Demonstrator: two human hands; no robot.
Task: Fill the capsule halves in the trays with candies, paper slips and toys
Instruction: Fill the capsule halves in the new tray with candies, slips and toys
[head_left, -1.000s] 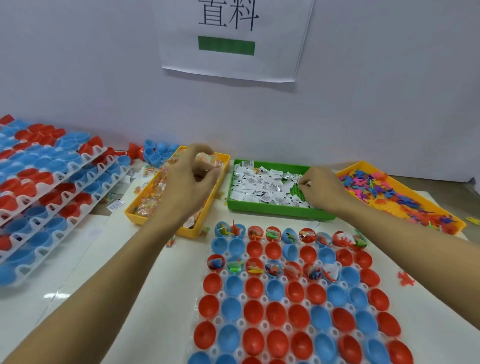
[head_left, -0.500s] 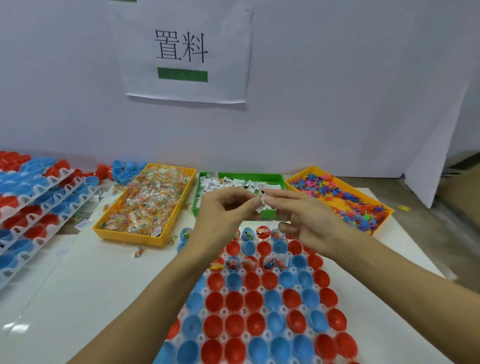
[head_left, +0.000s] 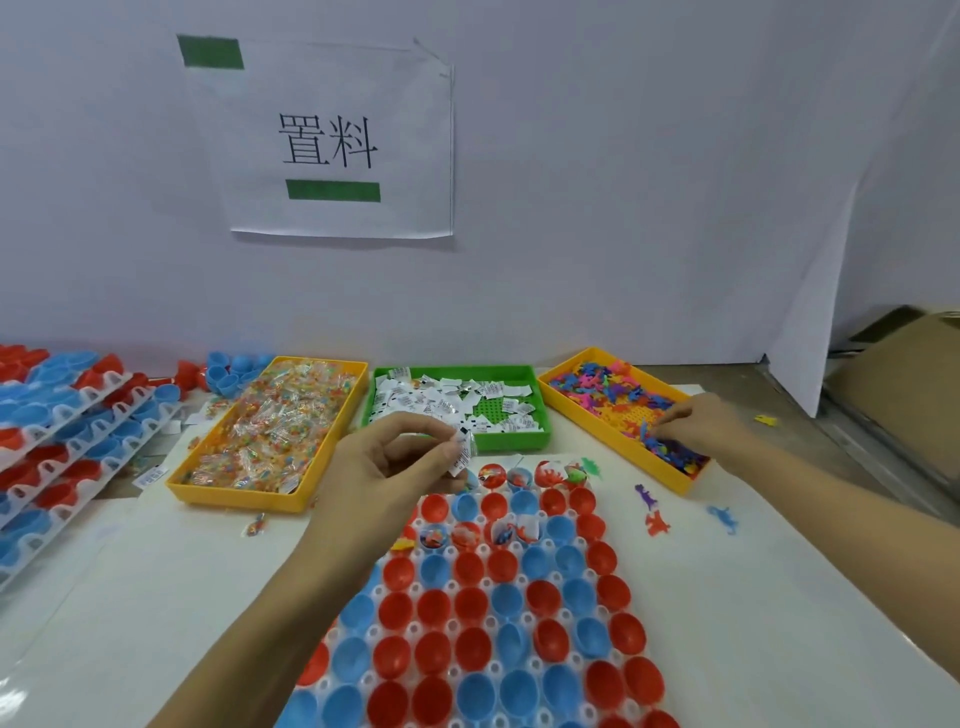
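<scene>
At frame centre, the left hand pinches a paper slip, its grip hiding capsule tray cups. Right hand fingers toys in the yellow bin, grip unclear.

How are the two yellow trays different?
The left yellow tray holds clear-wrapped candies; the right yellow tray holds small bright plastic toys. No hand is in the left yellow tray, while the right hand picks in the right yellow tray. Both are shallow rectangles flanking the green tray.

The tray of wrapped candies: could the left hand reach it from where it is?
Probably yes. The candy tray lies just left of the left hand with nothing between, though that hand already pinches a paper slip.
</scene>
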